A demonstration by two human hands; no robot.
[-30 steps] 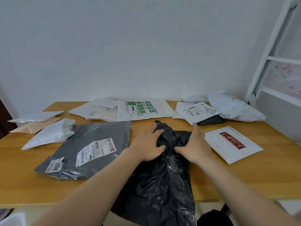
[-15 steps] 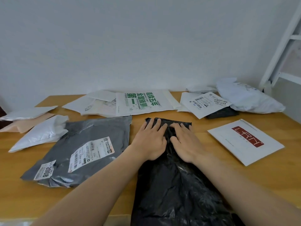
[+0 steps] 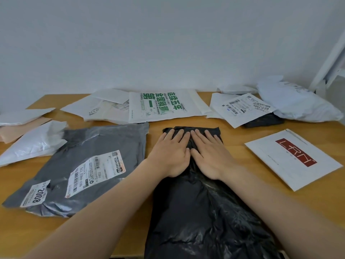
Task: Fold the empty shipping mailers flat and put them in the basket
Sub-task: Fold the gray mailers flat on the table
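Both hands are down on the black crinkled plastic mailer [image 3: 201, 212]. It lies lengthwise on the wooden table [image 3: 261, 208], far end toward the wall, near end running over the table's front edge and out of view. The left hand [image 3: 169, 156] and right hand [image 3: 209, 156] sit side by side, thumbs almost touching. The fingers [image 3: 177, 133] are straight and the palms press the far end flat. Neither hand grips anything.

Change noted: a second ago this same end stood up in a bunched peak, with the left fingers curled into it. Half a second ago the hands had come flat upon it. Now the far edge reads as a low, fairly straight line. We judge this to be smoothing ahead of the fold — air pushed out, creases laid down. The lower body is wrinkled and glossy yet, so we expect more passes before a clean fold.

Just beside it on the left lies a large grey plastic mailer with white labels [image 3: 89, 146]. To the right, apart, is a flat white mailer with a red logo block [image 3: 293, 159]. By the wall a white mailer with green printing [image 3: 162, 105] lies among other pale ones, all unfolded.

The basket is not in view — we cannot tell where it stands. We see nothing folded, so the task looks early
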